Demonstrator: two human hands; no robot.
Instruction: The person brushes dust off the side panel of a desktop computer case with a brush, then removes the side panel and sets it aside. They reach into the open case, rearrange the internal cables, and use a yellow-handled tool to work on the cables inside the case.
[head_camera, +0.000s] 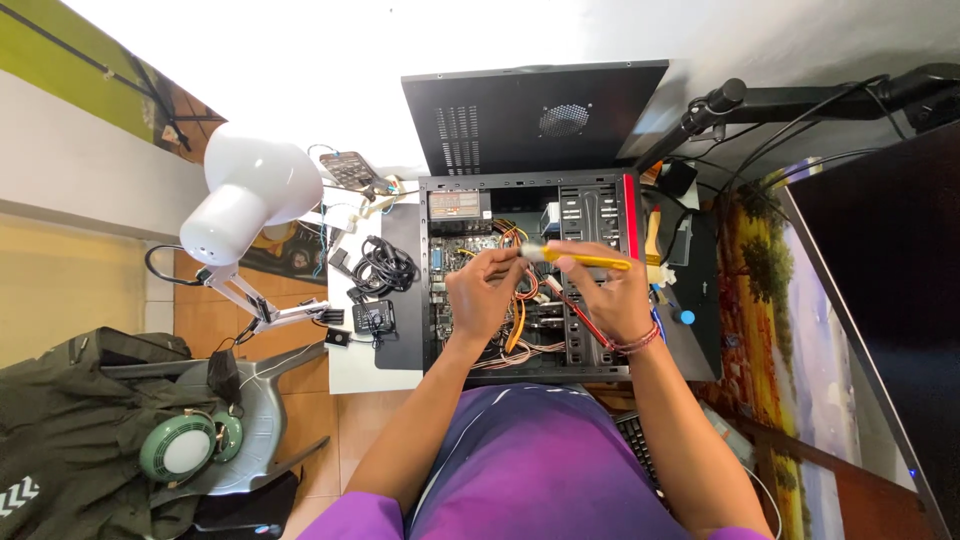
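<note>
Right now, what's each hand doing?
Left hand: fingers closed on the bristle end of the brush, over the open computer case.
Right hand: closed on the brush's yellow handle.

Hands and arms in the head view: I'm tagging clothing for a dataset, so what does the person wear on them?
Both forearms are bare, with no gloves on the left hand or the right hand. The right wrist carries a thin reddish bracelet of a few strands. Short purple sleeves show at the bottom edge, matching the purple shirt. No rings or watch are visible.
</note>
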